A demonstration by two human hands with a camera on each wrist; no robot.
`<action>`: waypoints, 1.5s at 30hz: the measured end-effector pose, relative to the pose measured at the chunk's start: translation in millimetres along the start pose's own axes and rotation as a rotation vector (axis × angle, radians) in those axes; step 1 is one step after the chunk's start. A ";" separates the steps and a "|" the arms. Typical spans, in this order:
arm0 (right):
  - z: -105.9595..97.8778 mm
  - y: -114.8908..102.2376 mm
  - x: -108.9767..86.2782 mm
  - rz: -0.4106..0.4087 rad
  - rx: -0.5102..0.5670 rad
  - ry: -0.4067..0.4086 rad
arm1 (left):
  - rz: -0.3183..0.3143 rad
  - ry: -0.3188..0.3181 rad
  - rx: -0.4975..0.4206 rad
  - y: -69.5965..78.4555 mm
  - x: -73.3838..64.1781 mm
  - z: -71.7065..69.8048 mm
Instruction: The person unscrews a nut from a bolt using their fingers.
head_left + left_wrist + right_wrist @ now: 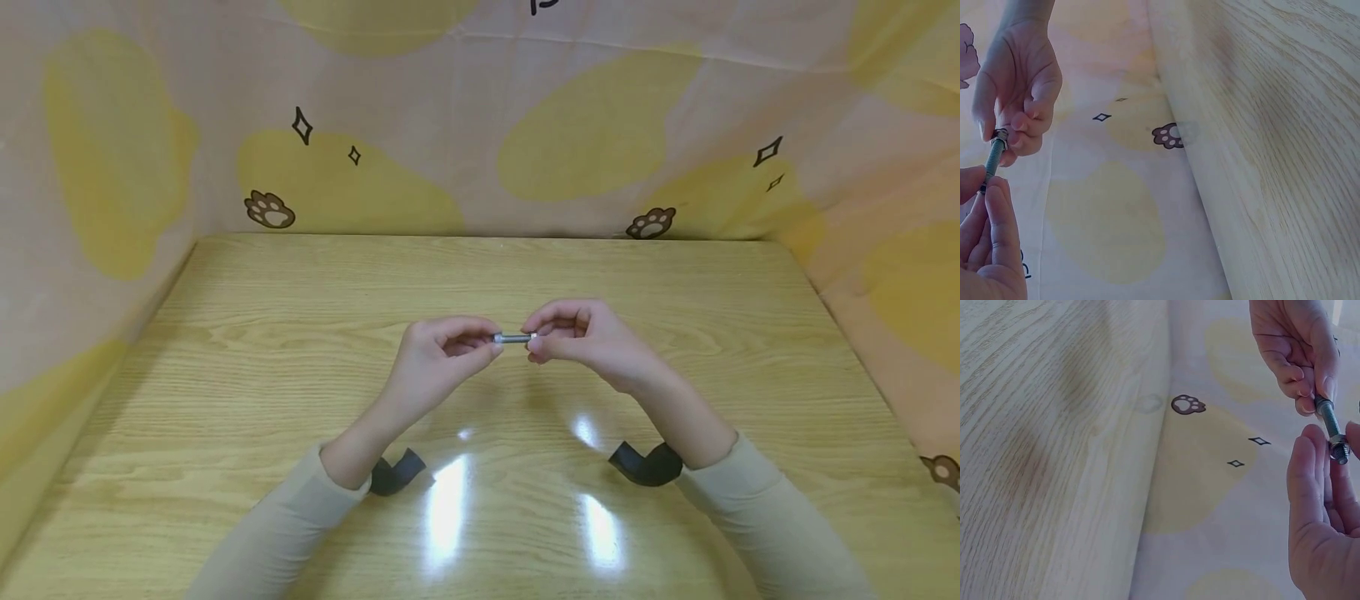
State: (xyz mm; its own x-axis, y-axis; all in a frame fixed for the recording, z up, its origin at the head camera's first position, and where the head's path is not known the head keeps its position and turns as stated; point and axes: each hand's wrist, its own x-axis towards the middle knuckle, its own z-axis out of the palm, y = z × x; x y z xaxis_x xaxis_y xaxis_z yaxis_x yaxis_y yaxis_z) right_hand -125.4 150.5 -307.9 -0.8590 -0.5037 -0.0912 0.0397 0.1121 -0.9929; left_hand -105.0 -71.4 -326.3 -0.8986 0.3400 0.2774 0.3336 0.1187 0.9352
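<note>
A metal bolt (514,339) is held up level above the table, between the two hands. My left hand (435,358) pinches its head end between thumb and fingers, which partly hide the head. At the other end, my right hand (596,346) pinches a nut (1339,445) with thumb and fingertips. In the right wrist view the nut sits around the shank, and the bolt's tip pokes out past it. The bare threaded shank (994,159) shows between the fingertips of both hands in the left wrist view.
Beneath the hands lies a wood-grain table (300,292). A patterned cloth (480,108) with yellow patches and paw prints rises along its back and sides. Black curved pieces (397,472) show beside both wrists. Bright reflections gleam on the front of the tabletop.
</note>
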 end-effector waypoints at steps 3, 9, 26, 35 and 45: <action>-0.1 0.2 -1.9 -0.033 -0.023 0.005 | -0.007 0.001 -0.003 -0.4 -0.3 1.3; -0.2 1.8 -3.3 -0.038 -0.004 -0.005 | 0.012 0.002 -0.010 -1.8 -1.1 3.3; 0.1 0.1 -2.1 -0.079 -0.005 0.012 | 0.039 0.009 0.001 1.2 -1.6 3.5; 0.5 -0.7 -4.5 0.005 -0.016 0.000 | 0.030 0.002 0.001 2.6 -3.4 3.4; -1.1 -1.8 -5.4 -0.029 -0.010 -0.011 | 0.037 0.000 -0.001 4.7 -2.2 3.9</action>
State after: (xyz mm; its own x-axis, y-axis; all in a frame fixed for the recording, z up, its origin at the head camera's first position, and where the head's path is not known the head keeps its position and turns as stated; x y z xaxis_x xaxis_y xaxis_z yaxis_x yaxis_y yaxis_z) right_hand -121.4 154.0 -305.6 -0.8540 -0.5165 -0.0629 0.0096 0.1053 -0.9944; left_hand -100.3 -68.0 -323.4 -0.8856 0.3445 0.3114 0.3661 0.1053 0.9246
